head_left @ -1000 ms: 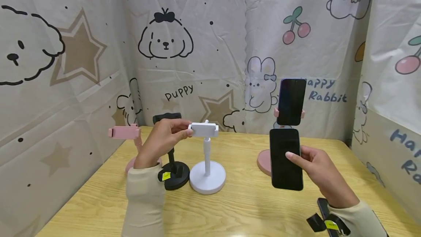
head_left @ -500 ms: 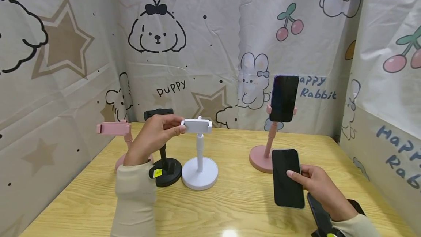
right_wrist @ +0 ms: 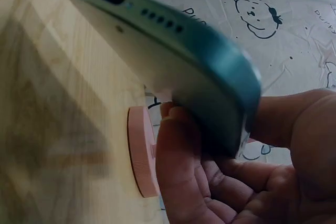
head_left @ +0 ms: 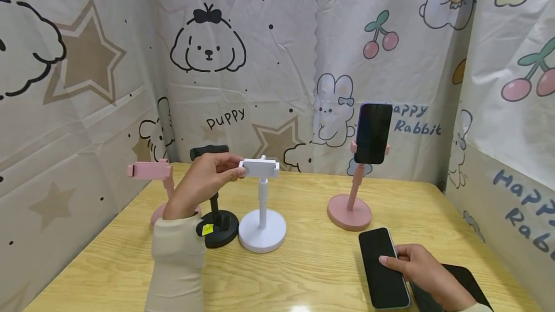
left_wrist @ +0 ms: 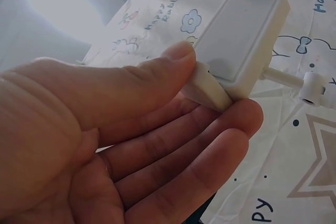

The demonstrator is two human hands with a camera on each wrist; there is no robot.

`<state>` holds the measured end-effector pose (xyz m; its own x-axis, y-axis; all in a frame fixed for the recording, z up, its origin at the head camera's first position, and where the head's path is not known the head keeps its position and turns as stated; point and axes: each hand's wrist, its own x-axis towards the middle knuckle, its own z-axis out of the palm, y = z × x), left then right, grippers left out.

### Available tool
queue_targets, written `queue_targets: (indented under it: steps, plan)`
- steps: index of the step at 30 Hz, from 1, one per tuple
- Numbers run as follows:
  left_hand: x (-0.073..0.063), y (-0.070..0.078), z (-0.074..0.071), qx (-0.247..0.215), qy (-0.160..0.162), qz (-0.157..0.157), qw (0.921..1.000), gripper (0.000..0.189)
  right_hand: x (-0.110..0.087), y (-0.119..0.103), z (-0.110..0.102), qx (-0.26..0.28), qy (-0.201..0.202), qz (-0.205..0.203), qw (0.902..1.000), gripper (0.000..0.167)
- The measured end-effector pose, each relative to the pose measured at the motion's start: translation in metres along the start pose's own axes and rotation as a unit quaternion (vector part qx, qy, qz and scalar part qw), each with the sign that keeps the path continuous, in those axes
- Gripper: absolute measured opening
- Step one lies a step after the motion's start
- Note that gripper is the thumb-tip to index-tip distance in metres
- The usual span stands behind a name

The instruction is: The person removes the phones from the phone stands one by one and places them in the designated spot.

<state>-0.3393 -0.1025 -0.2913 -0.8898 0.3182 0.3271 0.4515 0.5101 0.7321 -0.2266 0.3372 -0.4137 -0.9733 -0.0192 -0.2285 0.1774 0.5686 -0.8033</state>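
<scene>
My left hand [head_left: 201, 182] pinches the left end of the clamp on a white phone stand [head_left: 262, 201], thumb in front and fingers behind. In the left wrist view, the thumb presses near the end jaw of the white clamp [left_wrist: 236, 35]. The stand's round base rests on the table. My right hand [head_left: 420, 273] grips a smartphone [head_left: 383, 280] by its right edge, thumb on the black screen, low over the table at the front right. The right wrist view shows the phone's greenish edge [right_wrist: 210, 51] with its charging port, and fingers curled against its back.
A pink stand [head_left: 349, 213] at the right holds an upright phone [head_left: 374, 134]. Left of the white stand are a black stand [head_left: 221, 227], partly behind my left hand, and another pink stand [head_left: 150, 170]. Dark flat slabs [head_left: 466, 280] lie under my right wrist. Patterned curtains [head_left: 286, 61] enclose the table.
My right hand has moved down and towards me with the smartphone, away from the upright phone. My left hand keeps its pinch on the white clamp, which has tipped slightly. The view has shifted a little.
</scene>
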Motion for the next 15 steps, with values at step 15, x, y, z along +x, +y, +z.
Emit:
queue_targets:
  steps: [15]
  plan:
    - [-0.0007,0.0001,0.0,0.002,0.0,0.009,1.0,0.028,-0.0007,0.0123,0.0051,-0.021,0.028,0.09,0.9953,0.032]
